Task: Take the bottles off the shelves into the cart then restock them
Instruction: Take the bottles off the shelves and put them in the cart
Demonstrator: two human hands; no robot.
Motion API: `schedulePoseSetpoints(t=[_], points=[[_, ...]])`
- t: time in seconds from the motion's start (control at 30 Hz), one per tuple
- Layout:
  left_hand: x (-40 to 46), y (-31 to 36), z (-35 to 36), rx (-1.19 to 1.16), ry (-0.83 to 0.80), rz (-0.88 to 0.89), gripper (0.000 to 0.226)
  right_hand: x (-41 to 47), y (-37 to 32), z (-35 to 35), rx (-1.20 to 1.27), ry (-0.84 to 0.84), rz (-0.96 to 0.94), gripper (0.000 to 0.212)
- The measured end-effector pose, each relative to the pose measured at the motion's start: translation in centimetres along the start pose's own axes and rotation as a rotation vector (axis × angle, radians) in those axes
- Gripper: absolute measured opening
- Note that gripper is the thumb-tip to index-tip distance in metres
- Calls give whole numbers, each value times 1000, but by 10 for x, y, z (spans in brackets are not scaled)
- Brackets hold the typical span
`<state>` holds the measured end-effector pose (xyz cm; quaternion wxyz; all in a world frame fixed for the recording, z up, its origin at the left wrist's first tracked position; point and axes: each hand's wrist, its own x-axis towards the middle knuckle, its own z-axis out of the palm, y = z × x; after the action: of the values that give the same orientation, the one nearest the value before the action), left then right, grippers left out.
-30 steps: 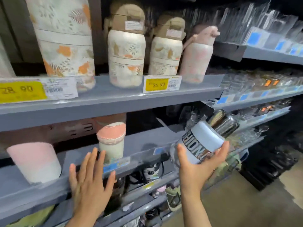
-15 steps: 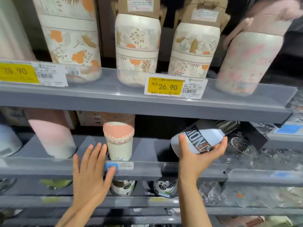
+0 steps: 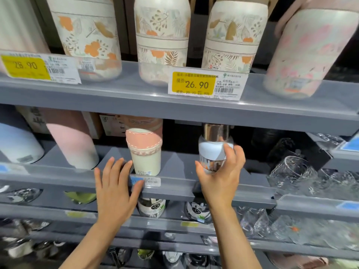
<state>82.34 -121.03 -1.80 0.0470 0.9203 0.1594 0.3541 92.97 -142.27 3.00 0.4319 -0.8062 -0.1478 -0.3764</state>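
Grey shop shelves (image 3: 174, 105); right hand (image 3: 219, 177) fingers clamped on white bottle (image 3: 213, 152), left hand (image 3: 114, 189) fingers spread.

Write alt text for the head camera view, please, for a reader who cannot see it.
A right hand holds a white bottle with a silver cap upright on a grey store shelf, beside a pink-and-cream cup. The open left hand rests at the shelf edge; floral bottles stand above.

Left hand (image 3: 116, 191) flat, right hand (image 3: 219, 177) gripping
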Motion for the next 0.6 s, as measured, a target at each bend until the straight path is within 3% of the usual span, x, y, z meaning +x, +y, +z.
schedulePoseSetpoints(t=[0.3, 0.6], points=[[-2, -1, 5, -7, 48, 15, 61, -4, 9, -12, -48, 36, 27, 91], [-6, -8, 9, 4, 127, 78, 55, -6, 6, -14, -54, 15, 157, 115]])
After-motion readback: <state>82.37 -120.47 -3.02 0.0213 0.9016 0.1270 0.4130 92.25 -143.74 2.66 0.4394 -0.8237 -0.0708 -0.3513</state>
